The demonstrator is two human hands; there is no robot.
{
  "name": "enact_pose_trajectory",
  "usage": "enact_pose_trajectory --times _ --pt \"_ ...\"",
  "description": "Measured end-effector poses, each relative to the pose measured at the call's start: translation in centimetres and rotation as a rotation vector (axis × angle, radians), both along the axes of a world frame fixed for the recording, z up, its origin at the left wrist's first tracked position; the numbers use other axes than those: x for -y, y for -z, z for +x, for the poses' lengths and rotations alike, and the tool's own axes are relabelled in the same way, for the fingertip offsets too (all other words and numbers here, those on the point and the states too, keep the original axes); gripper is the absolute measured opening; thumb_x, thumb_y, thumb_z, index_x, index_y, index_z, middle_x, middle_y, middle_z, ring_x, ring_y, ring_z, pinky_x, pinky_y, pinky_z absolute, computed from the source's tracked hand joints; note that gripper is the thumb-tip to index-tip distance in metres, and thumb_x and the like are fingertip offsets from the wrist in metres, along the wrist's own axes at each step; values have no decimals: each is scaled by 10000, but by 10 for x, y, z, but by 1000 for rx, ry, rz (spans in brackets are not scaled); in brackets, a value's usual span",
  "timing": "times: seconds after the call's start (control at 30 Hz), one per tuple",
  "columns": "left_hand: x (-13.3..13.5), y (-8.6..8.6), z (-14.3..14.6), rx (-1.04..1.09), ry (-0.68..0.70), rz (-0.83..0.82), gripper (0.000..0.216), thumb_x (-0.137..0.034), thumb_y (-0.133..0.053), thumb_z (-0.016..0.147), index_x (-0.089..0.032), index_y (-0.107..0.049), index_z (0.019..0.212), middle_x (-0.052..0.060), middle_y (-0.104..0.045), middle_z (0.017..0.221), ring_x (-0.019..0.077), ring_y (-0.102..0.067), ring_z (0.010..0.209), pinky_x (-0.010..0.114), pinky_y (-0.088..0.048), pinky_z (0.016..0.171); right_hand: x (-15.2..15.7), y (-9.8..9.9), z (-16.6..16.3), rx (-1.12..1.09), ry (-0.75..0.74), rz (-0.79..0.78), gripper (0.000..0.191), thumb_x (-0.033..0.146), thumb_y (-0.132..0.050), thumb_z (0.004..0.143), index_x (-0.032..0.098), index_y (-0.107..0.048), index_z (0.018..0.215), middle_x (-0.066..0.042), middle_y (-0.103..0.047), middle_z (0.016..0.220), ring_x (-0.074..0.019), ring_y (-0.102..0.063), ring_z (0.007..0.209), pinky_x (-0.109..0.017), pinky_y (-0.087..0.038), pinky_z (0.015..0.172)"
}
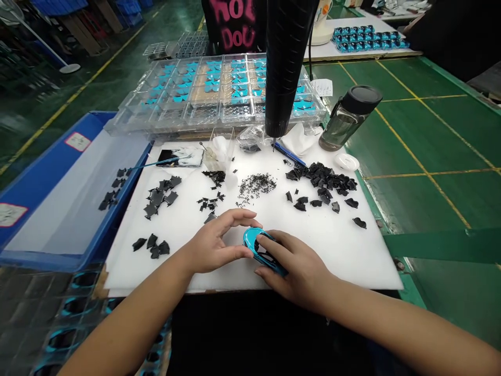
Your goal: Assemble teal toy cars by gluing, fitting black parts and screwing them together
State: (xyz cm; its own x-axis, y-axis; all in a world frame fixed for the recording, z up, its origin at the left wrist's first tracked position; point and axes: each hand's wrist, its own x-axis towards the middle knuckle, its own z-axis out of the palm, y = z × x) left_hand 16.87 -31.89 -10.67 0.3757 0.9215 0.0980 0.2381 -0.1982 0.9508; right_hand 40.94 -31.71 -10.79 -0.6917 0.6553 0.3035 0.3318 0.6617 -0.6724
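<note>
A glossy blue-and-black plastic shell (pixel 253 239) is held tilted over the front of the white work mat (pixel 336 250). My right hand (pixel 299 263) grips its right end, with the index finger lying across the dark middle. From the other side, my left hand (pixel 213 243) curls thumb and fingers around the blue end in a pinch. Beyond the hands lies a pile of tiny black screws (pixel 257 185). A black electric screwdriver (pixel 284 68) hangs above, its bit pointing down at the mat. The shell's underside is hidden.
Black plastic parts (pixel 326 180) are heaped at right, with smaller black pieces (pixel 160 196) at left. A clear compartment tray (pixel 191 112) holds blue parts behind. A bottle (pixel 348 117) stands back right; a blue bin (pixel 50 245) sits left. Another person's black shirt (pixel 235 26) shows behind.
</note>
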Motion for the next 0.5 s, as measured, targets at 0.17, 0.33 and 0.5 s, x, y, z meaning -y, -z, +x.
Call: enact_pose_trajectory --times 0.17,0.33,0.5 --pt "0 2 0 30 7 8 638 -242 -787 791 -276 -494 1358 133 -678 1204 272 -643 1175 414 -553 995 -1 3 1 8 5 55 502 359 -602 958 243 -428 1414 -183 -606 1293 -306 -662 1079 -431 -583 834" --pt "1 2 1 21 -1 -15 654 -248 -801 780 -291 -492 1354 116 -677 1212 251 -639 1176 393 -537 1010 -2 5 0 -11 12 69 472 341 -621 950 219 -457 1375 -196 -614 1289 -301 -668 1078 -419 -585 829" --pt "0 -1 4 38 -26 -39 618 -269 -798 785 -287 -510 1331 113 -694 1189 250 -652 1157 371 -547 976 -2 3 -1 -79 26 44 461 343 -661 919 198 -500 1326 -196 -652 1205 -302 -685 1030 -417 -588 809"
